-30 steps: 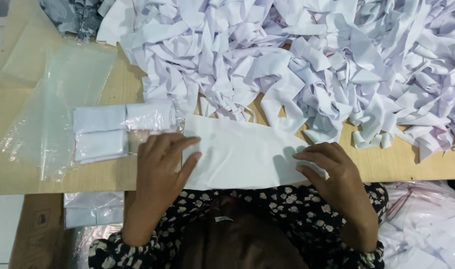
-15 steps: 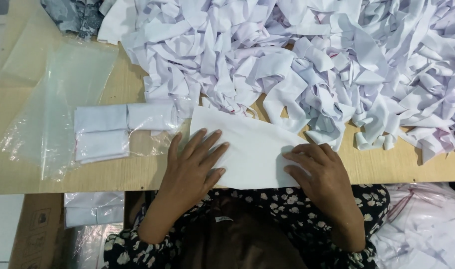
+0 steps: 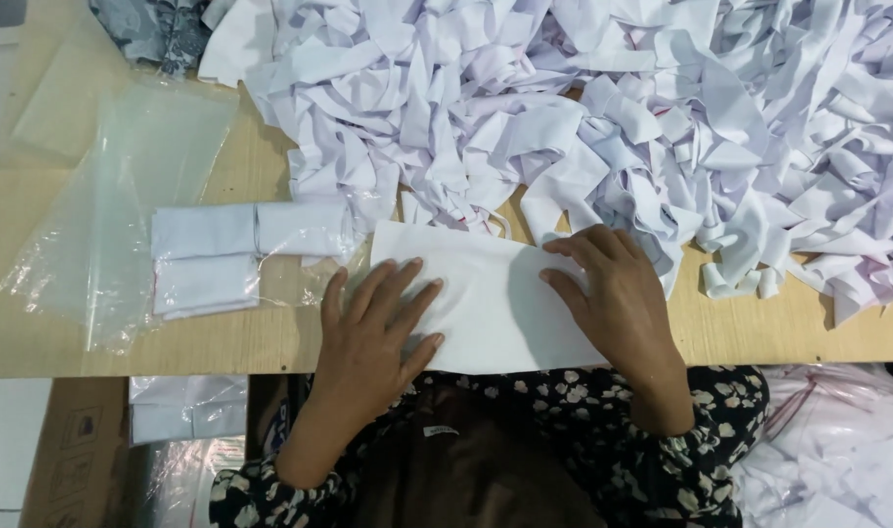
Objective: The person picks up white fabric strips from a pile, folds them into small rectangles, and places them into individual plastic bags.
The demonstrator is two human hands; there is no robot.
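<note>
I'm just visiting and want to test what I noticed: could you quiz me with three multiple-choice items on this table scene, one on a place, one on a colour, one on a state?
1. Where does the clear plastic bag lie?
A. left of the hands
B. on the fabric heap
C. on the floor

2. What colour is the heap of fabric strips?
A. red
B. white
C. black

3. How do both hands rest on the flat white cloth?
A. clenched in fists
B. lifted clear
C. palms down, fingers spread

Answers:
1 A, the bag lies on the wooden table at left.
2 B, all strips look white.
3 C, the left hand and right hand lie flat.
</note>
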